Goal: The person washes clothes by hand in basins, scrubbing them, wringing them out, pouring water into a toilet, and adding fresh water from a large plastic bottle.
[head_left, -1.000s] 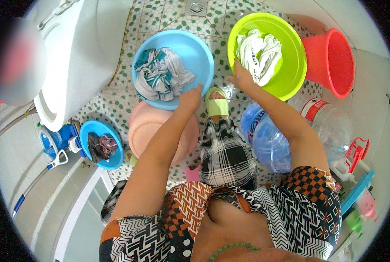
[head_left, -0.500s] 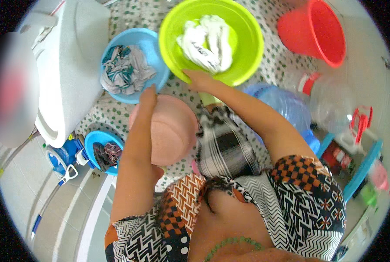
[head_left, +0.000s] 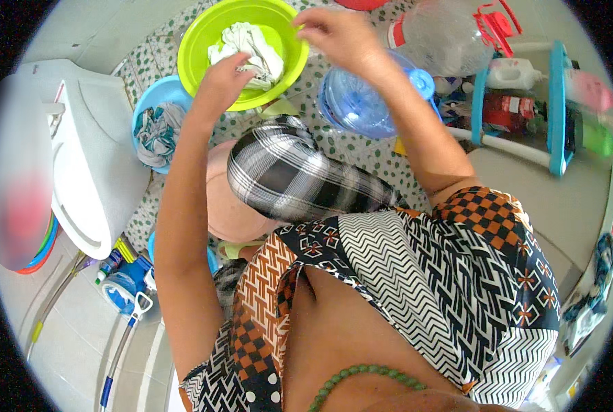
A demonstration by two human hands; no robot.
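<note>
A lime-green basin (head_left: pixel 191 51) holds a bunched white cloth (head_left: pixel 260 51). My left hand (head_left: pixel 225 84) reaches over the basin's near left side, fingers apart beside the cloth. Whether the fingertips touch the cloth, I cannot tell. Just past the right rim of that basin is my right hand (head_left: pixel 337 36), raised and slightly blurred. Its fingers are apart and nothing shows between them. Left of the green basin, a light-blue basin (head_left: pixel 141 103) contains a grey and teal garment (head_left: pixel 161 134). A pink basin (head_left: pixel 234 209) sits nearer, partly hidden by my knee in plaid trousers (head_left: pixel 279 168).
To the right lie a blue water jug (head_left: pixel 361 103) and a large clear bottle (head_left: pixel 433 38). Beyond them stands a blue-and-white rack (head_left: pixel 557 110) with bottles. A white toilet (head_left: pixel 80 185) occupies the left, with a blue-handled mop (head_left: pixel 117 360) nearby.
My left hand has gone from the light-blue basin's rim to the green basin. My right hand has let go of the green rim and lifted rightward. The view has shifted.
</note>
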